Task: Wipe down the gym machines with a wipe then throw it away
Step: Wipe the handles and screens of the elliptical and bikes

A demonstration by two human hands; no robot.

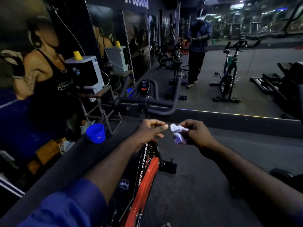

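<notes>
Blue bucket [95, 133] beside wooden-topped stand [98, 94]

ahead: handlebars [147, 104] and console [145, 87] block, open air between them and left hand [150, 131], right hand [197, 135] | below: red bike frame [147, 174], wipe [177, 133] clear of it | left: blue bucket [95, 133], metal stand [96, 94] | right: bare floor [205, 177] free | beyond: mirror ledge [221, 119]
</notes>
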